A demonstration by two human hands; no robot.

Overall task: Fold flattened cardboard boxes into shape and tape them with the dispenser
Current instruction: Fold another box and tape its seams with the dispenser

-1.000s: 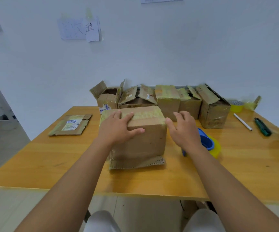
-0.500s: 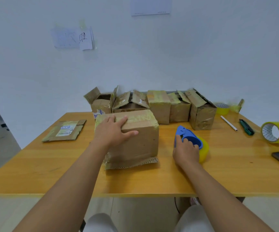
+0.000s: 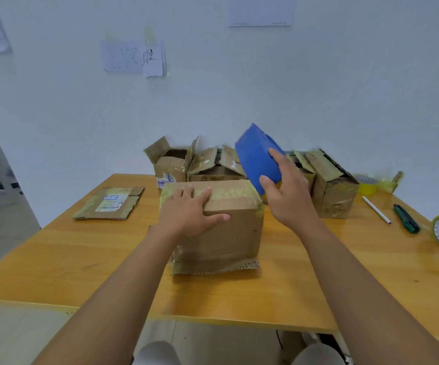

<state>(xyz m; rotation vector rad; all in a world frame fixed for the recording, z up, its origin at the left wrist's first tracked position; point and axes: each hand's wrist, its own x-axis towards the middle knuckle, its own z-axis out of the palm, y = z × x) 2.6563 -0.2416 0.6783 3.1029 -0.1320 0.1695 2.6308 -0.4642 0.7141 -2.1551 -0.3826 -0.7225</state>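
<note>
Left hand (image 3: 190, 214) lies flat, fingers spread, on the cardboard box (image 3: 221, 227) at table (image 3: 81, 259) centre. Right hand (image 3: 288, 192) grips the blue tape dispenser (image 3: 258, 159), raised above the box's 2 o'clock corner. Bare tabletop toward 6 o'clock.

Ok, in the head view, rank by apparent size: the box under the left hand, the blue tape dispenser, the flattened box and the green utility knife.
1. Box under the left hand
2. Blue tape dispenser and flattened box: alike, and the raised dispenser sits nearer the camera, so unranked
3. Green utility knife
</note>
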